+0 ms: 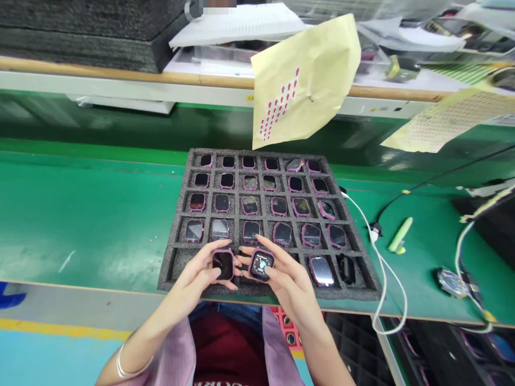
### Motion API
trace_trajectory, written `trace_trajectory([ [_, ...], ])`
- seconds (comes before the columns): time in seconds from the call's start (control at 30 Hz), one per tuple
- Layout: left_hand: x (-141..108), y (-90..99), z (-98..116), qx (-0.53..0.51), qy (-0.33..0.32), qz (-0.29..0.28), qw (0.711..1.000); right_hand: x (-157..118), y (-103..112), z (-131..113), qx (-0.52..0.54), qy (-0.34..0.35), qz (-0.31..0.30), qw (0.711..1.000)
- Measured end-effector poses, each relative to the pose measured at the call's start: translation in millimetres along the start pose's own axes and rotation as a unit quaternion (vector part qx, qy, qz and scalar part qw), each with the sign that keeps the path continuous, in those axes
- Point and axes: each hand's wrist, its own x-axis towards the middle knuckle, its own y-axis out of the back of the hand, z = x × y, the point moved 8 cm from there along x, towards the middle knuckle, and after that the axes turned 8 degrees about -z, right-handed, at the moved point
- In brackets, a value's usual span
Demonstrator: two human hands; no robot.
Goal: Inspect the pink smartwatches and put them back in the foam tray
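My left hand [204,268] is closed around a purple-framed smartwatch [223,264] without a strap; its screen is dark. In my right hand [285,271] is a second purple smartwatch [261,265], its lit screen showing a watch face. Both thumbs rest on the watches, which are held side by side above the near edge of a dark grey foam tray [171,262]. Rows of similar purple watches sit in the tray's compartments, mostly with dark screens. A bright, reflective watch [321,271] lies in the front row, right of my right hand. My hands hide part of that row.
A white cable [384,268] loops over the table edge right of the tray. Near it lie a light green stick-like object [400,236] and a clear-wrapped item [453,282]. Yellow sticker sheets [322,75] hang from the shelf [209,79]. More watches sit below at right.
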Motion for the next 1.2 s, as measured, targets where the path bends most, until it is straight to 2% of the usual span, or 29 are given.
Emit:
trace_trajectory([
  [0.3, 1, -3.3, 2, 0.037, -0.007, -0.002, 0.999, -1, 2, -1, -0.053, 0.025, 0.009, 0.998],
  [0.5, -2, -3.7, 4, 0.043, -0.012, -0.005, 0.999, -3, 1, -1, -0.102, 0.025, 0.048, 0.993],
  [0.63, -5, -1.3, 4, 0.045, -0.003, 0.012, 0.999, -5, -8, -5, -0.128, 0.027, -0.002, 0.991],
  [0.7, -4, -0.6, 4, 0.052, -0.013, 0.022, 0.998, -5, -10, -7, -0.179, 0.026, -0.034, 0.983],
  [0.77, -2, -1.0, 3, 0.071, -0.028, 0.03, 0.997, -5, -10, -10, -0.303, 0.025, -0.048, 0.951],
  [0.8, -1, -1.3, 1, 0.085, -0.032, 0.033, 0.995, -4, -11, -13, -0.384, 0.029, -0.053, 0.922],
  [0.87, 0, -0.6, -1, 0.118, -0.035, 0.046, 0.991, -3, -14, -21, -0.529, 0.041, -0.07, 0.844],
  [0.93, -2, 3.1, -2, 0.155, -0.026, 0.068, 0.985, -6, -15, -30, -0.614, 0.043, -0.089, 0.783],
  [1.0, -6, 7.2, -2, 0.198, -0.008, 0.08, 0.977, -13, -7, -45, -0.655, 0.048, -0.071, 0.751],
  [1.1, -9, 11.2, -2, 0.266, 0.032, 0.068, 0.961, -31, 14, -66, -0.696, 0.042, 0.015, 0.717],
  [1.2, -10, 15.3, -4, 0.316, 0.066, 0.049, 0.945, -44, 26, -58, -0.729, 0.0, 0.074, 0.68],
])
